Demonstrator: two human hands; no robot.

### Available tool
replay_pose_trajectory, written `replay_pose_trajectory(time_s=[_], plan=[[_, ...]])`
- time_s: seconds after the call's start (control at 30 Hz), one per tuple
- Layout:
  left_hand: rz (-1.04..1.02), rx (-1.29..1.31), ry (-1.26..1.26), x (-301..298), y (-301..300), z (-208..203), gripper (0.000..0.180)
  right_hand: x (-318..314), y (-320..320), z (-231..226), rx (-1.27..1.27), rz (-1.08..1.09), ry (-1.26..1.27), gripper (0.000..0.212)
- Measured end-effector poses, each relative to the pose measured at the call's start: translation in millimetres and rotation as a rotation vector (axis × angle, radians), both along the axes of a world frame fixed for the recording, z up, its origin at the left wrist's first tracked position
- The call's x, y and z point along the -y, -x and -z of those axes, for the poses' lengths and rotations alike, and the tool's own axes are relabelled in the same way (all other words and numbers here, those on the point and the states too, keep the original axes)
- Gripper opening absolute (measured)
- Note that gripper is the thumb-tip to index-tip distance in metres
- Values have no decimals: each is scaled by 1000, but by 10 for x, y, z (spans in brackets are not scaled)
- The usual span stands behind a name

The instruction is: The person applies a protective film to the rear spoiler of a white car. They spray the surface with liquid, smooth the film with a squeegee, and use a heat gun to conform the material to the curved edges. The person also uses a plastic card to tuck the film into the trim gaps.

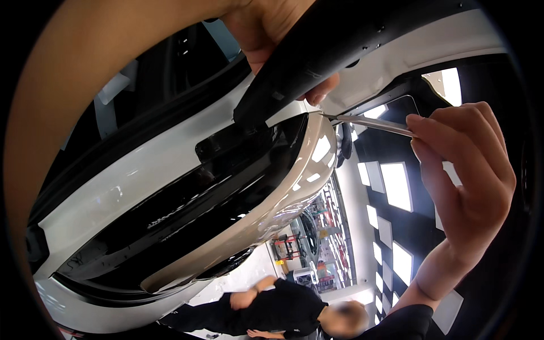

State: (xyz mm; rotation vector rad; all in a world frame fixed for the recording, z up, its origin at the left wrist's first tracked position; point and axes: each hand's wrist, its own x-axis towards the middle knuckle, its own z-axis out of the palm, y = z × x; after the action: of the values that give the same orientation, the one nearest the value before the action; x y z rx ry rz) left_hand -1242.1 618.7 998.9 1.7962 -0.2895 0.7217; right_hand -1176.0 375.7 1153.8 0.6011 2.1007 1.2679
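At the top, my left hand (266,31) is closed round a long black trim strip (317,51), with fingertips showing beyond its lower edge. The strip's narrow end rests against a pale car body panel (119,190). On the right, my right hand (467,161) pinches a slim silver metal tool (379,123) between thumb and fingers. The tool's pointed tip meets the end of the glossy pale panel edge, just beside my left fingertips. Whether it has one blade or two prongs, I cannot tell. A dark glossy glass area (192,209) lies below the strip.
The scene appears turned sideways. Another person (277,306) in black clothes stands beyond the car. Behind are shelves (328,243) with goods and a black ceiling with bright square light panels (396,184). The car's dark interior (170,62) opens at upper left.
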Motion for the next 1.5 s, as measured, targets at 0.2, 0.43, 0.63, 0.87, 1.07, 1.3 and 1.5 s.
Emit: replay_pose_trajectory(time_s=[0.2, 0.43, 0.63, 0.87, 1.07, 1.3, 1.5], plan=[[1, -18, 9, -24, 36, -7, 26, -32, -29, 63, -44, -6, -26, 20], [32, -24, 5, -35, 67, 30, 27, -45, -43, 40, -2, -17, -6, 21], [61, -23, 8, -103, 57, 56, 28, -84, -25, 45, 16, 29, -1, 23], [83, -21, 4, -54, 54, 72, 29, -24, 32, 71, 102, 45, -40, 20], [92, -36, 18, -87, 106, 106, 29, -4, 11, 188, 182, 36, -89, 19], [93, -26, 2, -78, 43, 71, 30, 14, -6, 264, 90, 36, -118, 20], [104, -32, 2, -35, 44, 75, 31, -1, -30, 235, 84, 16, -91, 20]])
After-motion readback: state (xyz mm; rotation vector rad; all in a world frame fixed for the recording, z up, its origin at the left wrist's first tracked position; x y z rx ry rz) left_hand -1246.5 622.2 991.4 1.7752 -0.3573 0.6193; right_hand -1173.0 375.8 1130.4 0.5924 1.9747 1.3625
